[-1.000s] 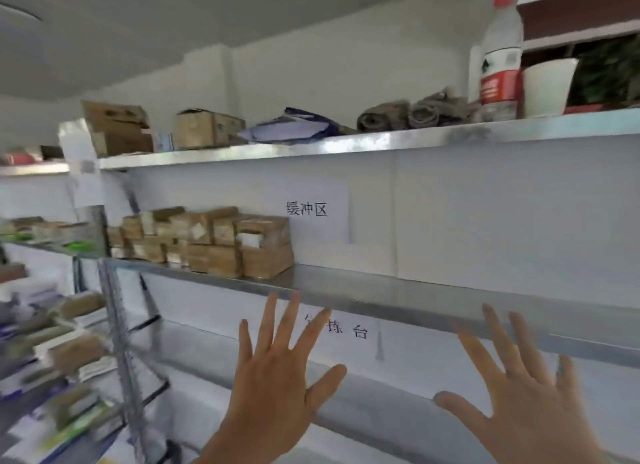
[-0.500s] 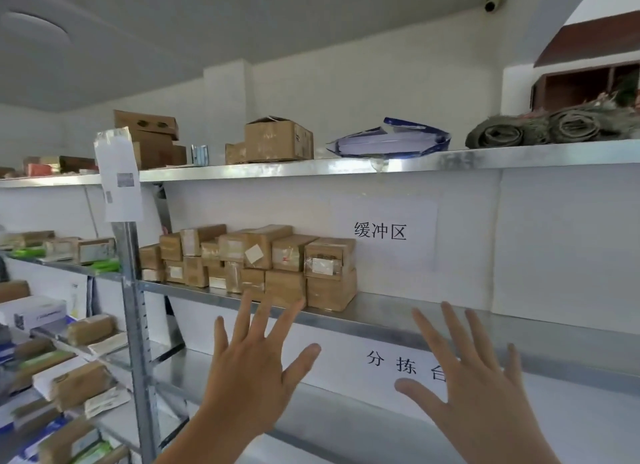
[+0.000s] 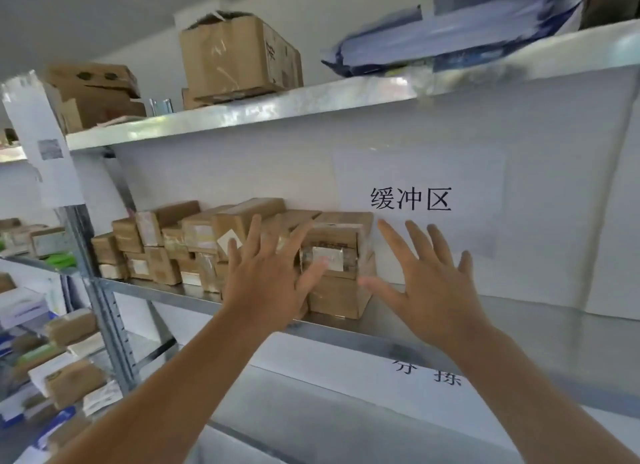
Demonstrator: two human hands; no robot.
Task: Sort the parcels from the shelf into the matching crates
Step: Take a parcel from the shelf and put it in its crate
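Several small brown cardboard parcels [image 3: 173,245] are stacked in two layers on the middle metal shelf [image 3: 450,328], against the white back wall. The rightmost stack [image 3: 341,241] carries a taped label on its front. My left hand [image 3: 266,280] is raised in front of this stack with its fingers spread, holding nothing. My right hand [image 3: 426,287] is spread just to the right of the stack, also holding nothing. I cannot tell whether either hand touches a parcel. No crates are in view.
The top shelf [image 3: 277,110] carries larger cardboard boxes [image 3: 239,54] and a blue and white bag [image 3: 450,23]. A paper sign [image 3: 415,200] hangs on the wall behind my right hand. A second rack on the left [image 3: 62,359] is packed with mixed parcels, beyond a steel upright [image 3: 104,311].
Both hands have risen from below the middle shelf up to the rightmost parcel stack. The view has moved closer to the shelf and shifted left.
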